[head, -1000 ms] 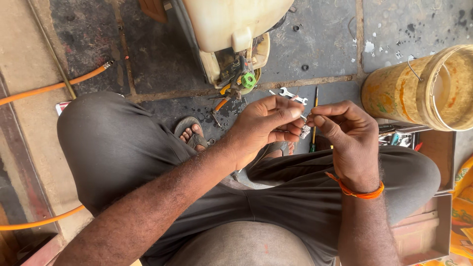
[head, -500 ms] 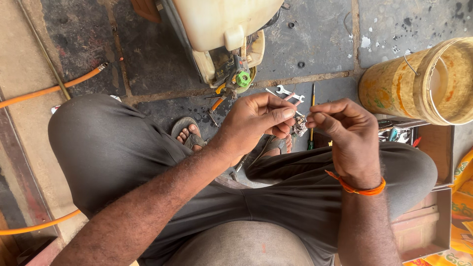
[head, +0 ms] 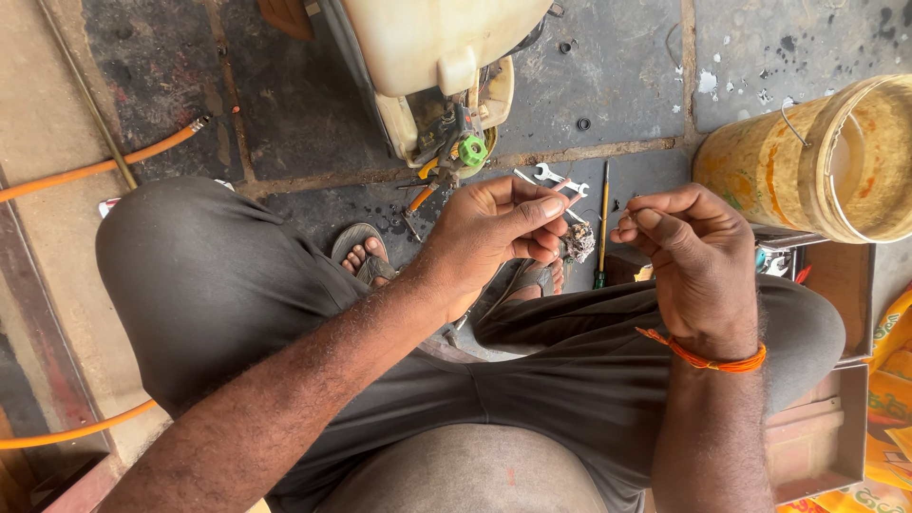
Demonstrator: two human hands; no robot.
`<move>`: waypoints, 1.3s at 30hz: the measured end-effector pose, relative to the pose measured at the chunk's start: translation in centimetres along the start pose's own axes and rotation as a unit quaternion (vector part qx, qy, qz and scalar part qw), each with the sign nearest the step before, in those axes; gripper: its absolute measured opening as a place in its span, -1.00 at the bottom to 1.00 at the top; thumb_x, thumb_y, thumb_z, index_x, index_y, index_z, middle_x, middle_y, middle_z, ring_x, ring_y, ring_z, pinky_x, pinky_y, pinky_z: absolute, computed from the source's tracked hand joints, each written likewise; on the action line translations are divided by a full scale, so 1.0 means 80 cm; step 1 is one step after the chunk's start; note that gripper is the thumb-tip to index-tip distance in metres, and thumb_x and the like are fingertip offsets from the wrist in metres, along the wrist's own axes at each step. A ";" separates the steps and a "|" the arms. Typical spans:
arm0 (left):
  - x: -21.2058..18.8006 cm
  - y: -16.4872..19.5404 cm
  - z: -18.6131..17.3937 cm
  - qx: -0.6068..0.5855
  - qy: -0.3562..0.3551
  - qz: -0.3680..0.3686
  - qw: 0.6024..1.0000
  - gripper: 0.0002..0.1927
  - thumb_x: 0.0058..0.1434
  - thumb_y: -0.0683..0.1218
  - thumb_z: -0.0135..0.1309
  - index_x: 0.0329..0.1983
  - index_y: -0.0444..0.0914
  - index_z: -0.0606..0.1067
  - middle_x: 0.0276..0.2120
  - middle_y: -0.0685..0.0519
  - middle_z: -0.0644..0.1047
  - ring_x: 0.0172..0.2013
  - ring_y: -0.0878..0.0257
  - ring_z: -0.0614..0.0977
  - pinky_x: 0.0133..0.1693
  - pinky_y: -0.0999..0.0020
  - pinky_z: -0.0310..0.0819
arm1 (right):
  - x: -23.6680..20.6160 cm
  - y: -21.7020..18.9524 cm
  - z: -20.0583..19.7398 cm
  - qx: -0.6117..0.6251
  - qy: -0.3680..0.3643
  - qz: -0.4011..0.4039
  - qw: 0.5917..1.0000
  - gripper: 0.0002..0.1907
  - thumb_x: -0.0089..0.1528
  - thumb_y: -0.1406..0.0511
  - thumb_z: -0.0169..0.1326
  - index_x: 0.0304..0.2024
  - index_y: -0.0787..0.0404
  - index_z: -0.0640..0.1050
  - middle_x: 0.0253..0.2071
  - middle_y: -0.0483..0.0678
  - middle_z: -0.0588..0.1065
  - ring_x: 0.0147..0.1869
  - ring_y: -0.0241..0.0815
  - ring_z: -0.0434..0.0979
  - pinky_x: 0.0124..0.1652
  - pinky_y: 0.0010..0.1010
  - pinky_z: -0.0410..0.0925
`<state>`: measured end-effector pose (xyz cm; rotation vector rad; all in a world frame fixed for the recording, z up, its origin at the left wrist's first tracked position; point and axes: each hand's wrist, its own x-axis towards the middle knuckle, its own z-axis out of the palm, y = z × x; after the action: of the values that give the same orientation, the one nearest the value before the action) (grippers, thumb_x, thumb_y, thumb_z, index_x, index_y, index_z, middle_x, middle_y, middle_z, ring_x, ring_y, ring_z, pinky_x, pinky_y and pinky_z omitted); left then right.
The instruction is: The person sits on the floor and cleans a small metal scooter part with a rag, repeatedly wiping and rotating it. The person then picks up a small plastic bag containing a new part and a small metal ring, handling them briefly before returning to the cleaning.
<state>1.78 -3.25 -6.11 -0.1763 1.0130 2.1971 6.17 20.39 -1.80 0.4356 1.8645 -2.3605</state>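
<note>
A seated person in grey trousers works over their lap, both hands raised above the dark stone floor [head: 285,104]. The left hand [head: 494,237] is closed in a pinch, thumb against the fingertips, gripping a small grimy grey metal part [head: 578,241] that sticks out to the right of the fingers. The right hand [head: 698,261], with a braided orange thread band [head: 703,359] around its wrist, is curled shut just beside that part — thumb and forefinger pressed together, though what they hold is too small to tell. The part sits between the two hands, in the air above the knees. Beyond the hands, on the floor, lie a silver open-ended spanner [head: 556,178] and a slim screwdriver with a green handle [head: 601,228], near each other. Further up stands a cream plastic tank machine [head: 427,47] with a bright green round cap [head: 472,150] at its base. A stained yellow plastic bucket [head: 760,161] lies tilted at the right — well apart from an orange hose [head: 95,169] at the left.
</note>
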 end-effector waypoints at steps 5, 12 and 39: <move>0.003 -0.003 0.001 -0.002 0.002 -0.002 1.000 -0.76 0.34 -0.06 0.17 -0.09 -0.35 0.58 -0.30 0.02 0.63 -0.31 0.33 0.66 -0.21 0.40 0.65 | 0.002 0.005 0.022 -0.080 -0.033 -0.015 0.996 -0.89 0.35 0.47 0.16 -0.07 0.39 0.56 -0.15 0.07 0.61 -0.08 -0.18 0.63 0.02 -0.34 0.53; 0.002 -0.006 0.003 0.058 0.009 0.019 0.998 -0.73 0.37 -0.04 0.13 -0.05 -0.35 0.56 -0.29 0.00 0.63 -0.27 0.29 0.68 -0.16 0.36 0.69 | -0.008 0.003 0.056 -0.228 -0.065 -0.080 0.968 -0.74 0.33 0.46 0.17 0.07 0.39 0.52 0.00 0.02 0.59 0.09 -0.32 0.60 0.11 -0.46 0.49; 0.001 -0.001 0.003 0.001 0.036 -0.040 0.999 -0.16 0.33 0.39 -0.19 0.35 -0.37 0.37 0.16 -0.16 0.53 0.17 0.13 0.57 0.18 0.17 0.50 | -0.018 -0.002 0.100 -0.539 -0.089 -0.260 0.796 -0.67 0.19 0.39 0.34 0.01 0.12 0.64 0.02 -0.05 0.56 0.12 -0.12 0.55 0.07 -0.29 0.43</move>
<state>1.79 -3.02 -5.99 -0.2924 1.0292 2.1313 6.21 12.57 0.40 -0.4538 3.0041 -1.0041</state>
